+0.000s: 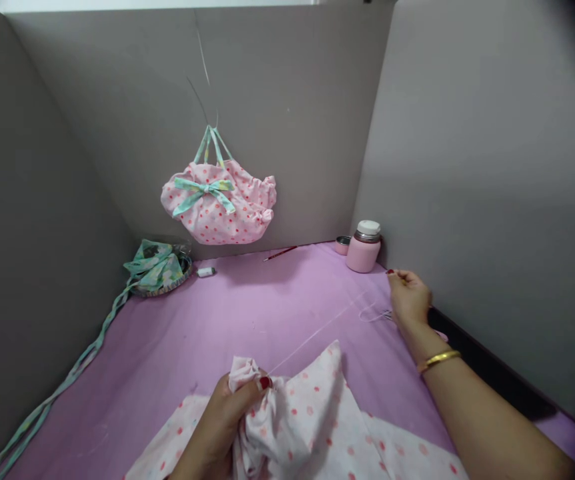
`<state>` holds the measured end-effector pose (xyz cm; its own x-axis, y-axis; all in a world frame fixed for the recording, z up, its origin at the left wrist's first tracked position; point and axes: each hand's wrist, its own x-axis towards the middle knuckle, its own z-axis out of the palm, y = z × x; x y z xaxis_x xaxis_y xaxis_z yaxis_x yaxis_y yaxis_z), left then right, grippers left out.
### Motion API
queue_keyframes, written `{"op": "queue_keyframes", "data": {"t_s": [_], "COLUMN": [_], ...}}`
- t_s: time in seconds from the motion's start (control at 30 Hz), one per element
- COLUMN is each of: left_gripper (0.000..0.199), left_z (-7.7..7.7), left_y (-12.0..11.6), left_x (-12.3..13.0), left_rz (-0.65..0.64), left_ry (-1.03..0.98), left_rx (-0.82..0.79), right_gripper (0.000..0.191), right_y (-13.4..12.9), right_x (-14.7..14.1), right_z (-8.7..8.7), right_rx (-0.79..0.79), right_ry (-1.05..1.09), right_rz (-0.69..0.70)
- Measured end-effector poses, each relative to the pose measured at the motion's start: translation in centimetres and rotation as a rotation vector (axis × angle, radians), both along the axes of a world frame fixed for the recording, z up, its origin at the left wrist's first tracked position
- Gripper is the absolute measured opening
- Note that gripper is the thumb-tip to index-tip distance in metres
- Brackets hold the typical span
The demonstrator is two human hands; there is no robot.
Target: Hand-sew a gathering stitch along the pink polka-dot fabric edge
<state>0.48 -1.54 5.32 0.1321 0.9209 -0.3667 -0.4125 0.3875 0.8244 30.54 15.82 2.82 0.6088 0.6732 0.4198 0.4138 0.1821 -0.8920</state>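
Note:
My left hand (227,413) is closed on gathered white-pink cloth with red dots (312,413), its thumb pressing the bunched fold. From that fold a thin pale thread (317,331) runs up and to the right, toward my right hand (410,293). My right hand is raised near the right wall, its fingertips pinched together; whatever lies between them is too small to make out. A gold bangle circles the right wrist. Just left of that wrist, a loop of thread and small scissors-like metal handles show on the purple cloth.
A dotted pink item with a green bow (217,203) hangs at the back wall. A pink jar (364,250) stands back right. At the left are a basket (167,287) of green fabric, a spool (206,272) and long green straps (92,350). A red pencil-like stick (280,254) lies behind.

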Motion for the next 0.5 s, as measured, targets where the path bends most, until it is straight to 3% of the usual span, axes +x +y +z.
{"op": "queue_keyframes", "data": {"t_s": [0.1, 0.17, 0.23, 0.37, 0.43, 0.5], "left_gripper": [0.020, 0.020, 0.020, 0.018, 0.018, 0.018], "left_z": [0.0, 0.0, 0.0, -0.3, -0.5, -0.6], "left_y": [0.0, 0.0, 0.0, 0.0, 0.0, 0.1], "left_x": [0.0, 0.0, 0.1, 0.1, 0.0, 0.0], "left_rz": [0.019, 0.027, 0.015, 0.005, 0.012, 0.016], "left_ry": [-0.018, -0.031, -0.030, 0.016, 0.039, 0.056], "left_rx": [-0.014, -0.026, -0.035, -0.025, -0.014, -0.010], "right_gripper": [0.044, 0.044, 0.036, 0.034, 0.024, 0.017], "right_y": [-1.4, -3.0, -4.9, -8.3, -9.1, -9.2], "right_x": [-2.8, -5.7, -8.8, -12.8, -13.4, -13.4], "right_z": [1.2, 1.6, 1.7, 1.4, 1.2, 1.1], "right_rx": [-0.039, -0.085, -0.155, -0.463, -0.550, -0.572], "right_ry": [-0.023, -0.045, -0.071, -0.081, -0.088, -0.057], "right_rz": [0.211, 0.431, 0.681, 1.365, 1.492, 1.486]}}
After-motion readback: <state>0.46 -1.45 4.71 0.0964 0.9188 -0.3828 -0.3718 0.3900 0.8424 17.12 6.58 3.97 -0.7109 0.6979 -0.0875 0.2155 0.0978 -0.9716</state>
